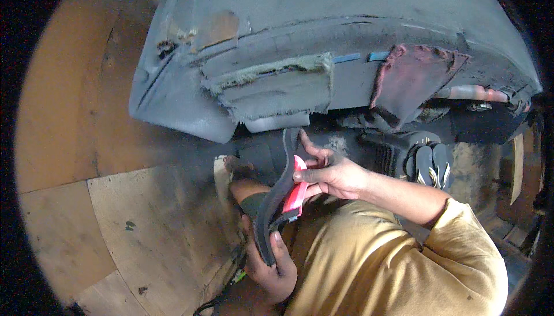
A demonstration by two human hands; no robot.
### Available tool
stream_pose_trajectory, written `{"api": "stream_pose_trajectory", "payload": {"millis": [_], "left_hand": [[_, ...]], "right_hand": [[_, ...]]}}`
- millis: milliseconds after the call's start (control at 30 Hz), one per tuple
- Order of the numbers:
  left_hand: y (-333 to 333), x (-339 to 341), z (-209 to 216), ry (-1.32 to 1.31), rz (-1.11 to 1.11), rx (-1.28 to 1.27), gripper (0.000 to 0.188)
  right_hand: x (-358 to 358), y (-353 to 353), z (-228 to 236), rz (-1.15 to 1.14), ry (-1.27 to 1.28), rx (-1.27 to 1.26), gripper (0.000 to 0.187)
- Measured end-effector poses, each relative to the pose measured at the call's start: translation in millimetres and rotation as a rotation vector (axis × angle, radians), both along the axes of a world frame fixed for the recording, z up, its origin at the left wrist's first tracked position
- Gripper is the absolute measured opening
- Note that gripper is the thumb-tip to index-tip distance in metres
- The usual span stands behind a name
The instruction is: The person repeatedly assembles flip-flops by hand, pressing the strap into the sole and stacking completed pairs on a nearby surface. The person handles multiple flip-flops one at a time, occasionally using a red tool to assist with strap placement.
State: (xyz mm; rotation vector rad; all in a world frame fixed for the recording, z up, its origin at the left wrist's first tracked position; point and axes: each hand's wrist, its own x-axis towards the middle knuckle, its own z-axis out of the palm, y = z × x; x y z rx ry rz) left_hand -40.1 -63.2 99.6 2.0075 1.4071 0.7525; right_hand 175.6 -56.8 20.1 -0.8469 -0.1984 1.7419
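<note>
Upright in front of me is a dark grey, curved foam sandal (277,189), seen nearly edge-on, with a bright pink strap (296,192) on its right side. My left hand (271,273) grips its lower end between thumb and fingers. Higher up, my right hand (337,175) is closed on the strap and sole: the thumb presses on the pink part, and a finger reaches the sole's upper end. Parts of the fingers of both hands are hidden behind the sandal.
Ahead stands a dusty grey machine housing (369,4) with a frayed grey-green cloth (277,88) and a reddish cloth (415,79) hanging from its edge. A pair of dark flip-flops (425,163) lies beneath at the right. Wooden boards (144,224) cover the left side.
</note>
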Motion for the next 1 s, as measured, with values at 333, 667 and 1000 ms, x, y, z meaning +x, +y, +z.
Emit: {"api": "stream_pose_trajectory", "payload": {"millis": [333, 667, 1000], "left_hand": [[68, 13, -94, -0.401, -0.298, -0.440, 0.065], [115, 69, -73, -0.261, -0.298, -0.641, 0.035], [94, 79, -99, -0.685, -0.153, -0.969, 0.049]], "right_hand": [[-7, -1, -49, 0.109, -1.117, 0.430, 0.090], [-9, 14, -29, 0.145, -0.337, 0.156, 0.044], [15, 8, -36, 0.153, -1.340, 0.424, 0.069]]}}
